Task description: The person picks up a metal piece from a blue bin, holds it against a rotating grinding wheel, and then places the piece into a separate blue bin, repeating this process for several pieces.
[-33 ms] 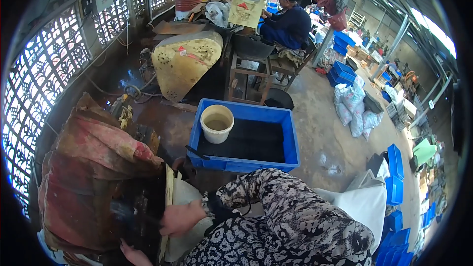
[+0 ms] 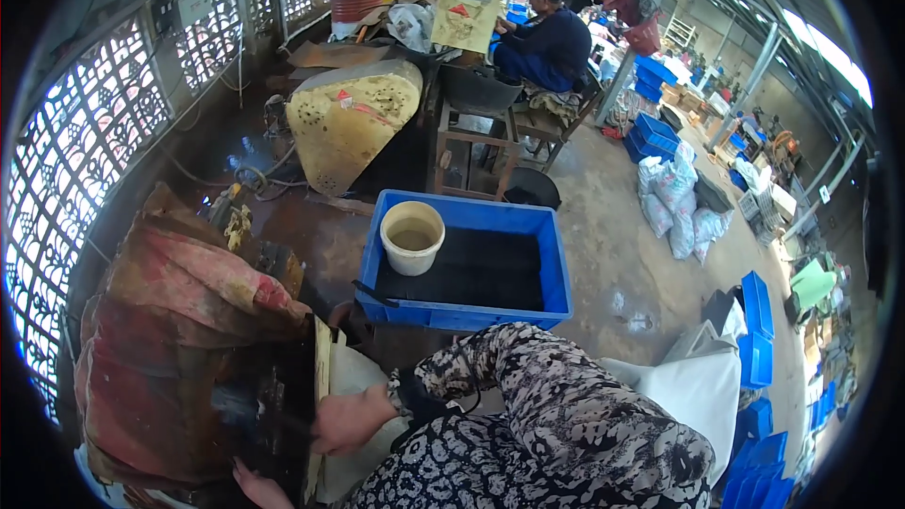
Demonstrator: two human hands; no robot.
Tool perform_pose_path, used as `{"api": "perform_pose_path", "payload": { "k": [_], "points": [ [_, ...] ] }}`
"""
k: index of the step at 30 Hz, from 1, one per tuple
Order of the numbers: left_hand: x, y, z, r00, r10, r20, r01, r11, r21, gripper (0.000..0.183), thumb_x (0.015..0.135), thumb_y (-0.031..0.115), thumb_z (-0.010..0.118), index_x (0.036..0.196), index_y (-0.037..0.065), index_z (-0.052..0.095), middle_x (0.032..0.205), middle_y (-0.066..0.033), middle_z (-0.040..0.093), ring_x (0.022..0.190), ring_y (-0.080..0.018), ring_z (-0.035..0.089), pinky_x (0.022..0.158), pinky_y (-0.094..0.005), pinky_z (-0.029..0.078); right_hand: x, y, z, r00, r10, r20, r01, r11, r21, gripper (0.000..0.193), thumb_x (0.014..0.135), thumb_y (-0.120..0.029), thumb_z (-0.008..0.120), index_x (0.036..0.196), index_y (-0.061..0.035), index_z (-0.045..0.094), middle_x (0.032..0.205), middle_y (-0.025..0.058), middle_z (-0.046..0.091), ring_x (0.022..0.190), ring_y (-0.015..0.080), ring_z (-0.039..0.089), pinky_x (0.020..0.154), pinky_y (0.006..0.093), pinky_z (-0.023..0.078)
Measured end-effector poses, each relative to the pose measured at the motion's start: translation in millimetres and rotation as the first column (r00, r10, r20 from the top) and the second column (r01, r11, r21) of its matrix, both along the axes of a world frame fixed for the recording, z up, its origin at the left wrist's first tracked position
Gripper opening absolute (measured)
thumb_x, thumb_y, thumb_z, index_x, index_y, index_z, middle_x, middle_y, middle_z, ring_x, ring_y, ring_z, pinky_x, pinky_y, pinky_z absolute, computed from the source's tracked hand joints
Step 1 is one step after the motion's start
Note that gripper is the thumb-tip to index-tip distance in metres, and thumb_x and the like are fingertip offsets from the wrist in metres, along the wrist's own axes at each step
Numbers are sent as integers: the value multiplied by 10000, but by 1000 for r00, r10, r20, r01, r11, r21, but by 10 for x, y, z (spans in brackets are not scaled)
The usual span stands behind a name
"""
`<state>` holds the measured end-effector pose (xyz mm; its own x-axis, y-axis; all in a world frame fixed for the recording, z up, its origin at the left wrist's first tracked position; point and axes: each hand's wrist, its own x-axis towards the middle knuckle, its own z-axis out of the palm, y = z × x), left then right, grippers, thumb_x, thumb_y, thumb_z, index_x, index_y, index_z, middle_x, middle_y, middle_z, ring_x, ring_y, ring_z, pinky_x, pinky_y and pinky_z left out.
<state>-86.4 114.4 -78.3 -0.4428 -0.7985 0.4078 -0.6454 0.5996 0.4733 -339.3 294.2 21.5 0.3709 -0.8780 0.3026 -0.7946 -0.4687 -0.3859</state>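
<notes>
Two hands at work, low in the head view. Right hand (image 2: 351,419): fingers curled together, pressed against the thin pale flat board (image 2: 322,386) standing on edge beside the dark, rag-draped machine (image 2: 189,349); whether it grips anything, cannot tell. Left hand (image 2: 259,488): only partly visible at the lower edge, touching the same board's foot; grip not discernible. Blue rectangular plastic crate (image 2: 556,273): on the floor just ahead, holding dark flat material and a cream round plastic bucket (image 2: 412,238) of murky liquid. Progress, by judgement: midway, crate only partly filled.
</notes>
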Motion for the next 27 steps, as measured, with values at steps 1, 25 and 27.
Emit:
{"api": "perform_pose_path", "payload": {
  "k": [1,25,27],
  "points": [
    [-169,168,226,991,-60,116,58,998,20,317,833,-27,499,1127,-36,616,1000,-178,610,870,-278,587,758,-353,487,-38,86,-79,1000,3,5,-3,1000,14,209,766,-296,604,769,-88,584,622,123,601,592,367,595,522,489,448],
    [-115,-132,-23,629,-235,741,175,972,160,279,879,321,579,1033,103,661,884,-191,670,748,-349,646,644,-436,509,-121,71,158,981,118,156,-190,761,620,360,657,-392,726,844,-86,695,785,110,674,767,310,649,649,426,503],
    [-71,-92,64,654,-141,743,85,990,113,332,879,333,580,1112,109,653,947,-198,679,803,-346,661,688,-431,522,-121,9,229,970,39,241,-208,649,732,379,671,-399,719,836,-59,689,794,127,674,777,321,650,659,429,506]
  ]
}}
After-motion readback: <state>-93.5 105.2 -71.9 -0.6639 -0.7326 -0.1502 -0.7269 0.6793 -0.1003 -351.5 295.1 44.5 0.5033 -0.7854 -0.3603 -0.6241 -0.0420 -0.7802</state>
